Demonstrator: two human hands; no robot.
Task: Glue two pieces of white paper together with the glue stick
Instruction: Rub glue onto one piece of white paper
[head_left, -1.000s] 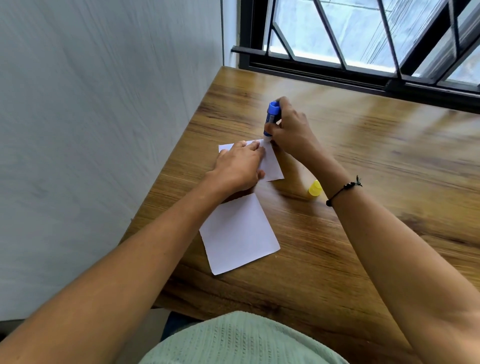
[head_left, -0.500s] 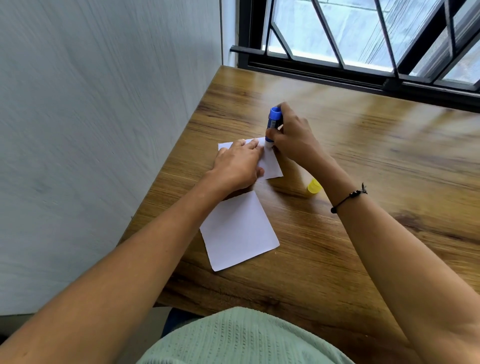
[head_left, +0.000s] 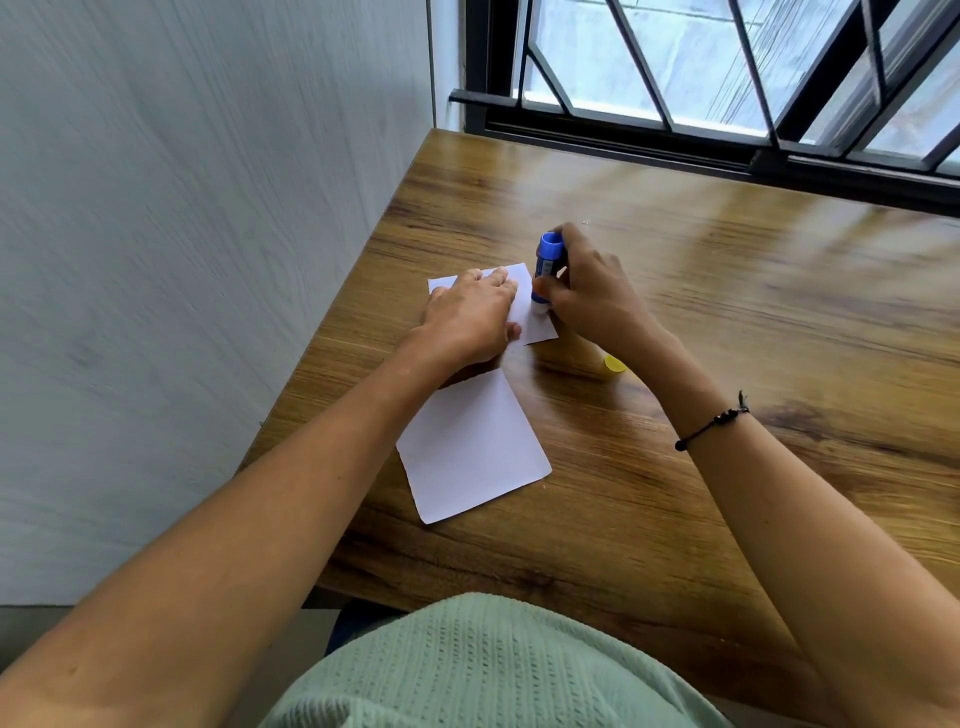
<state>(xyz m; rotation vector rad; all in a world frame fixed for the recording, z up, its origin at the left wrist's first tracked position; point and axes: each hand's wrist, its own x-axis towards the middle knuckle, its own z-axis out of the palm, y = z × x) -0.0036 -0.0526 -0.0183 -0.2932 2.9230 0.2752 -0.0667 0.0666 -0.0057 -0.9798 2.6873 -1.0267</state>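
Observation:
Two white paper pieces lie on the wooden table (head_left: 727, 364). My left hand (head_left: 470, 319) lies flat on the far paper (head_left: 535, 325), pressing it down with straight fingers. My right hand (head_left: 587, 291) grips the blue glue stick (head_left: 546, 267), held nearly upright with its tip down on the right edge of that paper. The near paper (head_left: 470, 452) lies bare, closer to me, partly under my left wrist.
The yellow glue cap (head_left: 614, 365) lies on the table just right of the papers, by my right wrist. A grey wall runs along the table's left edge. A barred window stands at the far edge.
The glue stick has slid toward me along the right edge of the far paper. My left hand stays pressed on the paper.

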